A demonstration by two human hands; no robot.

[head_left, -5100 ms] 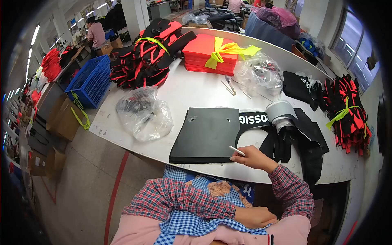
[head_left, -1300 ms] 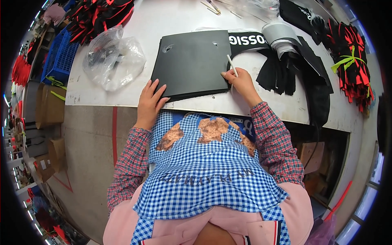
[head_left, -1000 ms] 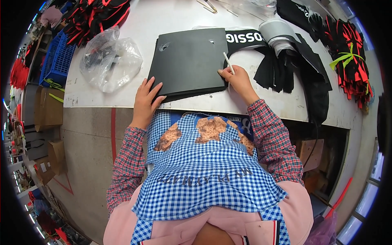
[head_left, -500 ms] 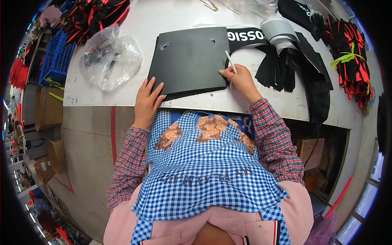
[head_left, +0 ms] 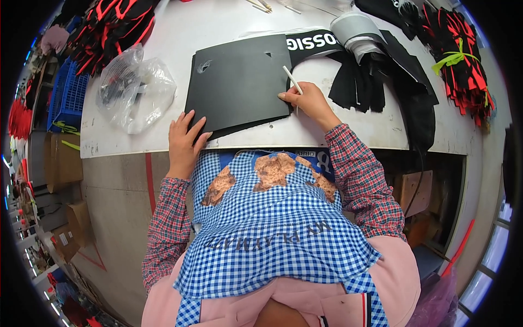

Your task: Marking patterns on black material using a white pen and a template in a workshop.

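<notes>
A stack of flat black sheets [head_left: 237,82] lies at the near edge of the white table [head_left: 359,125]. My left hand [head_left: 184,143] rests flat on its near left corner with fingers spread. My right hand [head_left: 306,100] grips a thin white marking stick [head_left: 292,80] at the stack's right edge. Black strips [head_left: 357,87], one with white lettering, lie just right of the stack.
A clear plastic bag [head_left: 133,90] with dark parts sits left of the stack. A grey tape roll [head_left: 354,27] lies beyond the strips. Red-and-black bundles [head_left: 463,71] tied with a green band are at far right, more at top left. A blue crate [head_left: 65,98] stands beside the table.
My left hand came up from my lap onto the stack's corner. The view has dipped toward the table edge. My right hand shifted slightly along the stack's right edge.
</notes>
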